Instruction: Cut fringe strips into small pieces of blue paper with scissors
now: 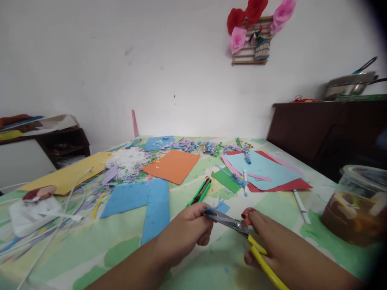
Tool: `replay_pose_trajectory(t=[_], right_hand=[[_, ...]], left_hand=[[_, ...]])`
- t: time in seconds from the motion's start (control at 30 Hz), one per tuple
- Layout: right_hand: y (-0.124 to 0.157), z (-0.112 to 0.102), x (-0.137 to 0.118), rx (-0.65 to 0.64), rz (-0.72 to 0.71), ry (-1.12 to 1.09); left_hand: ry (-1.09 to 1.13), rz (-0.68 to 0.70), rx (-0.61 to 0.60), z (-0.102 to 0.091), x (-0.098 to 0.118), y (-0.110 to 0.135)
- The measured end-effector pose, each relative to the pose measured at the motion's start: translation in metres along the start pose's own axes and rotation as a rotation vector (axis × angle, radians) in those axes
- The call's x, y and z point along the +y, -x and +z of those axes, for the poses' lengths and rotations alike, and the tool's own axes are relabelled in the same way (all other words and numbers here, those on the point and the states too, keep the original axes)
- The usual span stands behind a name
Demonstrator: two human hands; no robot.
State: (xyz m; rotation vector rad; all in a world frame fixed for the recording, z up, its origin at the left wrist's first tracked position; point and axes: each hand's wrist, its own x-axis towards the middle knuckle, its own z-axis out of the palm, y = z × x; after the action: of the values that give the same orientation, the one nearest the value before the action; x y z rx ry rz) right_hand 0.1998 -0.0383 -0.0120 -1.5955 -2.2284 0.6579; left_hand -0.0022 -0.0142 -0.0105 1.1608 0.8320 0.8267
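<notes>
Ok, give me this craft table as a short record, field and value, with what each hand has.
left hand: pinches a blue paper scrap at the blades
right hand: holds scissors with yellow handles
table: green patterned cover
nearby: green utility knife, blue L-shaped paper, orange sheet
right edge: clear jar, brown contents
wall: paper flowers

Nothing readable shows: no words, labels or numbers on the scissors (229, 222), nor on the jar (356, 201) to their right.
</notes>
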Motion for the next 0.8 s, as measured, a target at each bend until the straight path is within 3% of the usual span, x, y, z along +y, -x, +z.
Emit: replay_pose_trajectory(t=[0.13, 0.27, 0.8], right_hand=[[0.000, 0.003, 0.002, -0.013, 0.006, 0.016], [-0.001, 0.005, 0.003, -0.012, 0.015, 0.061], [0.003, 0.001, -0.002, -0.036, -0.019, 0.026]], left_hand=[[-0.178, 0.045, 0.060, 0.000, 0.002, 0.001], [-0.336, -0.006, 0.112, 0.003, 0.007, 0.002], [-0.257, 0.054, 0.140, 0.005, -0.006, -0.002]])
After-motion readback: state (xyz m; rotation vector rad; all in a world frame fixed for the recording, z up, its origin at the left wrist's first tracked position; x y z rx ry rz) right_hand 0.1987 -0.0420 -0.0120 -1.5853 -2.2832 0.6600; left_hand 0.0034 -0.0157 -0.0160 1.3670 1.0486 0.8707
